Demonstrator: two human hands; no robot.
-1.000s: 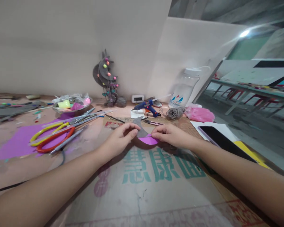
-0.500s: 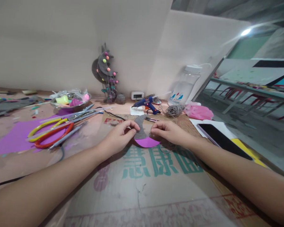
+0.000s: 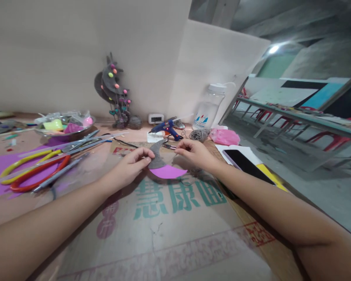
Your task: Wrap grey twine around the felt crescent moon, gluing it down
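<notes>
One curved, tapering grey piece with a fibrous, yarn-like face [image 3: 158, 157] is being pinched at its left edge between the thumb and fingers of the left hand [image 3: 137, 161]. Adjoining its wide lower end: one bright purple paper segment with a rounded edge [image 3: 169, 172], being left exposed. Location: mid-scene, over a brown cardboard sheet with green printed characters [image 3: 193, 230], which is being carried by the pinkish counter [image 3: 20, 205]. Change noted: the right hand [image 3: 193, 154] is being drawn clear of the purple segment, away from its earlier place at that edge. Its fingertips are being held close together near a slim craft knife [image 3: 169, 146]; whether anything thin is being gripped is not being shown clearly. Consequence, as judged: the piece is being steadied by the left hand alone, the right being freed from it. Behind: one blue glue gun [image 3: 165, 128], being left lying.
</notes>
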